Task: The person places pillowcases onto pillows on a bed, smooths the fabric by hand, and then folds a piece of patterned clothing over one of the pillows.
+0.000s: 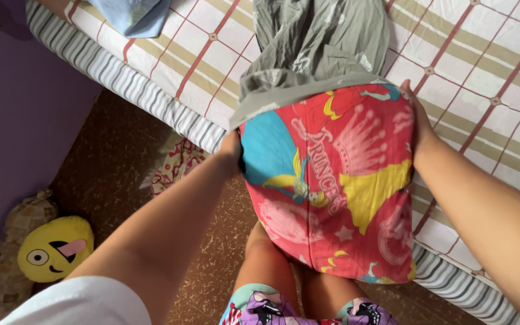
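While both arms reach forward from the lower corners of the frame, a bright red cushion printed with cartoon figures, crowns, and yellow and turquoise patches (pixel 332 180) fills the centre, held upright between the two hands over the edge of the bed. Its upper end sits inside the mouth of a crumpled grey-green fabric cover (pixel 314 48), whose hem runs across the cushion's top at centre frame. White lettering curves down the middle of the cushion's print.

At centre left, the left hand (pixel 232 151) presses against the cushion's side, gripping the edge; its fingers are mostly hidden behind the fabric, so the exact grasp is hard to tell. At centre right, the right hand (pixel 417 120) lies flat along the opposite side, fingers clasped around the cushion's edge.

Beneath the cover spreads a cream bedsheet with tan stripes and a red grid (pixel 482 72), over a grey-and-white striped mattress edge (pixel 121 78). A pale blue cloth (pixel 133 15) lies at upper left. At lower left, a round yellow plush face cushion (pixel 55 248) rests on the brown speckled floor (pixel 115 162).
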